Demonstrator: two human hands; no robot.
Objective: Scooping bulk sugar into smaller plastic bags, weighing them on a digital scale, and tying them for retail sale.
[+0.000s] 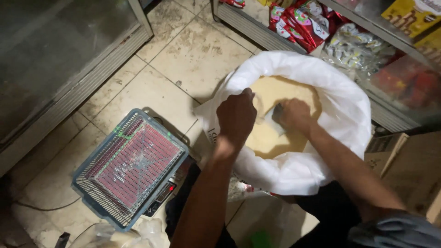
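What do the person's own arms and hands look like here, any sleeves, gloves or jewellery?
Both hands, the left hand and the right hand, are bare, with no gloves. No rings or watch show. The left forearm is uncovered. On the right arm, a grey-blue sleeve sits bunched up near the elbow, leaving the forearm bare.

place: shop — snack packets [301, 20] on shelves [257, 28] | weighing scale [131, 167]

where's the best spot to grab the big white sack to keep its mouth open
Probably the rolled rim of the white sack, on the near-left edge where the left hand already sits. Come from above and pinch the folded plastic with the fingers: the rim is doubled over into a thick, soft roll. The right hand is inside, on a small scoop in the pale powder.
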